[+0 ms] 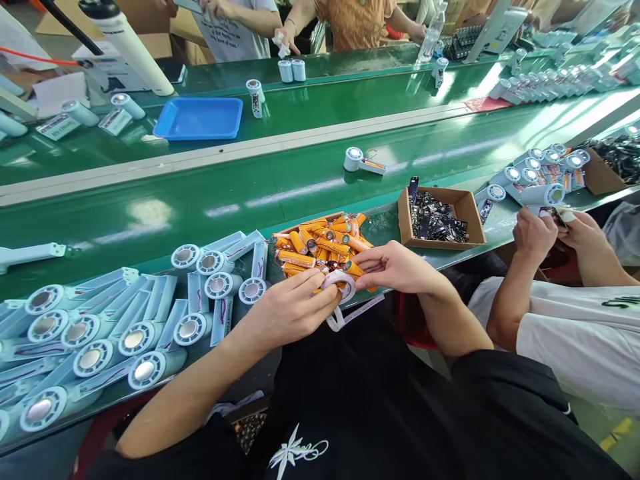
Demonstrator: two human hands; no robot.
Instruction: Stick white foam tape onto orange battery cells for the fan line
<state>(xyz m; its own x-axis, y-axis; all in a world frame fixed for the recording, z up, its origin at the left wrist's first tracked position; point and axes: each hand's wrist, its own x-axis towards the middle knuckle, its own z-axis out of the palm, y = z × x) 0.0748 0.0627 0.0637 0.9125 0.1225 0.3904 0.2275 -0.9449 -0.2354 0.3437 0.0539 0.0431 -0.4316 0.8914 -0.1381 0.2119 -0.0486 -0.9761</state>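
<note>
1. the white roll (350, 286) is probably handling as light and springy, its tail strip (362, 311) as limp; gripping the rim is looking safest (judged by appearance).
2. the left hand (299, 303) is gripping the roll's left side, fingers closed.
3. the right hand (393, 268) is curling its fingers beside the roll's right edge; what they are pinching cannot be told.
4. the roll is sitting between both hands' fingertips, before the orange cells (323, 248).

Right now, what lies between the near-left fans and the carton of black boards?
Head view shows the heap of orange cells, then some green tabletop.
</note>
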